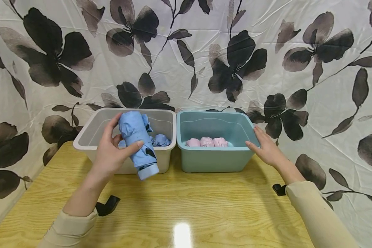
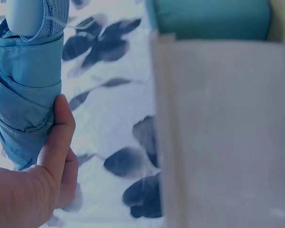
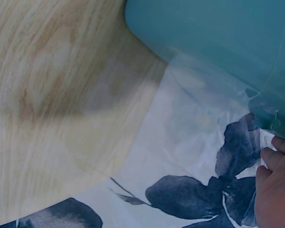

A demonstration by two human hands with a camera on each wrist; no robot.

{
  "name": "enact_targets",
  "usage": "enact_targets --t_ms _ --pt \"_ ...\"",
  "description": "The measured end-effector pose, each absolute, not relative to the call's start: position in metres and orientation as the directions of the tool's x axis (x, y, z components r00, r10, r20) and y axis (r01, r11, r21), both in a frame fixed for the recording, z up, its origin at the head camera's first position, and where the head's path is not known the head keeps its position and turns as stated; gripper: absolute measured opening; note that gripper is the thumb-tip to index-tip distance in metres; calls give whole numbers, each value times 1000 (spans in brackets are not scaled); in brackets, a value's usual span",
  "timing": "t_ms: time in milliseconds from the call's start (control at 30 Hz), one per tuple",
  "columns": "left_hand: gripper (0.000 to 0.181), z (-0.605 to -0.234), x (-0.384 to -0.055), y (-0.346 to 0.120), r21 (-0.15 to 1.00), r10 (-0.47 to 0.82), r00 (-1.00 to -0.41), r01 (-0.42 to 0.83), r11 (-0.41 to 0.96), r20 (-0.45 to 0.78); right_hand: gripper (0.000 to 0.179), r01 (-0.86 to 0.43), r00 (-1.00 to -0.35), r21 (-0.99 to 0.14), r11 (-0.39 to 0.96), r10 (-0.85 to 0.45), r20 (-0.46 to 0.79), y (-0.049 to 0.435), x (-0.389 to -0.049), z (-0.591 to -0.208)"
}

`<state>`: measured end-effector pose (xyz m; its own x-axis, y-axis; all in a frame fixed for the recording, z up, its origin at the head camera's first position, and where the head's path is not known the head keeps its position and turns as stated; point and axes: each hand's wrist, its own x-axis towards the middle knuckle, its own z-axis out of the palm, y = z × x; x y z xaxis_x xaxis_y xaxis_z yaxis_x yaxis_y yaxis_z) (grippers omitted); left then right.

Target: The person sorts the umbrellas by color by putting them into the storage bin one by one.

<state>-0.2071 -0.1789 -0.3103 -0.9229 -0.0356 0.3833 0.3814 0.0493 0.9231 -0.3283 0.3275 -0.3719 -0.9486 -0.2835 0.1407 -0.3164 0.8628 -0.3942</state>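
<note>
My left hand grips a folded light-blue umbrella with dark leaf-like marks, tilted above the front of the grey bin. In the left wrist view, the umbrella shows its wrapped cloth, woven strap and pale end, with fingers along its side. More blue cloth lies inside the grey bin, partly hidden. My right hand rests at the right rim of the teal bin, fingers extended and thumb near the front corner. Three pink cloth bundles sit in a row inside the teal bin.
Both bins stand side by side at the back of a wood-grain table. Behind and beside them hangs a white sheet with dark floral print. Black pieces show beside the wrists.
</note>
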Motion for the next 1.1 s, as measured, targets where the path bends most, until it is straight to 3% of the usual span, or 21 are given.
enact_targets --t_ms 200,533,1100 --pt "98 -286 -229 -200 899 -105 -893 431 76 437 89 -313 -950 -396 863 -280 141 327 -327 -371" --pt "100 -265 -281 -240 851 -186 -904 270 451 386 89 -315 -949 -393 864 -281 143 328 -328 -373" --pt "102 -314 -359 -289 646 16 -978 149 748 207 89 -319 -948 -401 858 -282 150 328 -328 -374"
